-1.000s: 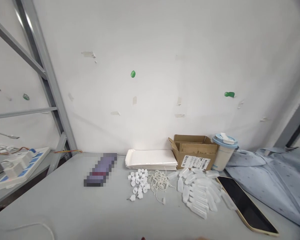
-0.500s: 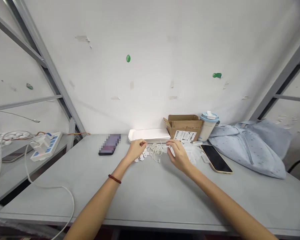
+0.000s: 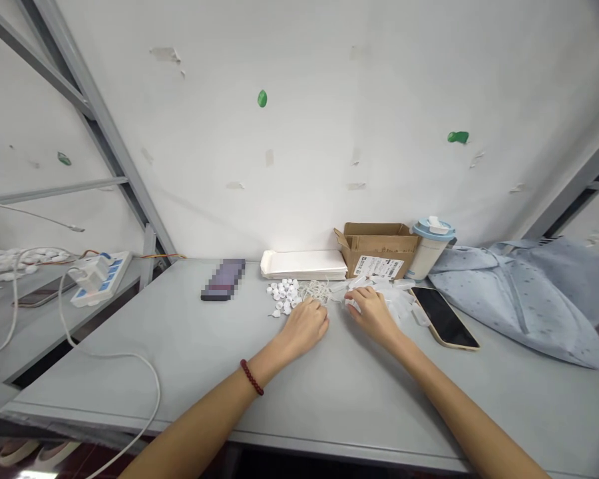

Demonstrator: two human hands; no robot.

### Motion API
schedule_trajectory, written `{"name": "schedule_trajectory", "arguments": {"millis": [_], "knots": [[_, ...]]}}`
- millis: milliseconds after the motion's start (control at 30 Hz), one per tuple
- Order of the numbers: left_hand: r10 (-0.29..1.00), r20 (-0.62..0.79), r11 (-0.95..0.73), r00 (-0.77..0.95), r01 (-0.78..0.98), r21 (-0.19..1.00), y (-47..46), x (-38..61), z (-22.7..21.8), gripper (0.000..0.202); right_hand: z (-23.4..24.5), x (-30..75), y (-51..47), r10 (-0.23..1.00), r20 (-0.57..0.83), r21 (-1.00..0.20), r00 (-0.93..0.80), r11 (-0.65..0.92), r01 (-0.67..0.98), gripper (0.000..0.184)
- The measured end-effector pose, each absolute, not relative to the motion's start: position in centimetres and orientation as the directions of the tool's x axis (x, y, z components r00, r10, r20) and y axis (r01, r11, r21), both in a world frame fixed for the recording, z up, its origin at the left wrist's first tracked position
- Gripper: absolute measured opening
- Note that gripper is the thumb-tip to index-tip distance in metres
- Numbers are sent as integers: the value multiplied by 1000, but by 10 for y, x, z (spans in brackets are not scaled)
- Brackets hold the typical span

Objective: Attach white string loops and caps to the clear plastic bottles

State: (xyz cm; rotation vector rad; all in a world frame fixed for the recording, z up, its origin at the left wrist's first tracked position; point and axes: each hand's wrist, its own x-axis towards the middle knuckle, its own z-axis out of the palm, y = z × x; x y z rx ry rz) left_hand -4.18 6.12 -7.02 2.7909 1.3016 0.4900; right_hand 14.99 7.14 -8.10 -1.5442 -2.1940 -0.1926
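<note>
On my head feed, the left hand (image 3: 307, 326) sits palm-down with its fingers curled at the near edge of a tangle of pale cord (image 3: 315, 289). The fingertips are tucked out of my sight, so I cannot tell whether they pinch a strand or merely rest there. My right hand (image 3: 372, 311) is bent inward, its fingers arched over the left end of a heap of translucent tubes (image 3: 402, 299); I cannot make out whether thumb and fingers close on one. The two hands are near each other but apart.

Just left of the cord I have a cluster of small white caps (image 3: 283, 291), loose on the grey table (image 3: 354, 406). The cord lies between caps and tubes. A dark red beaded bracelet (image 3: 251, 377) rings my left wrist.

Behind the cord, a stack of white packets (image 3: 304, 263) lies flat, beside an open cardboard box (image 3: 382, 249) with a printed label facing me. Right of the box stands a cup (image 3: 426, 256) with a blue lid. A dark-screened phone (image 3: 444, 319) lies just right of the tubes, with pale blue fabric (image 3: 514, 303) bunched beyond it. Well over to the left, I see a pixelated dark object (image 3: 223, 279) and, farther out, a power strip (image 3: 104, 283).
</note>
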Motion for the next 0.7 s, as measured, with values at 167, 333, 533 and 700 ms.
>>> {"name": "schedule_trajectory", "arguments": {"millis": [167,333,533,700], "knots": [[803,341,-590,489,732,340,66,-44,-71,15,-78,154,71,877,427,-177,-219,319,931,16],[754,470,-634,458,696,339,72,-49,-69,14,-78,158,71,886,418,-213,-200,309,927,17],[654,642,-688,400,669,283,74,-54,-64,13,-76,171,76,885,442,-279,-143,288,916,23],[611,677,-706,411,669,231,72,-56,-60,13,-73,184,81,874,480,-343,-75,266,901,23]]}}
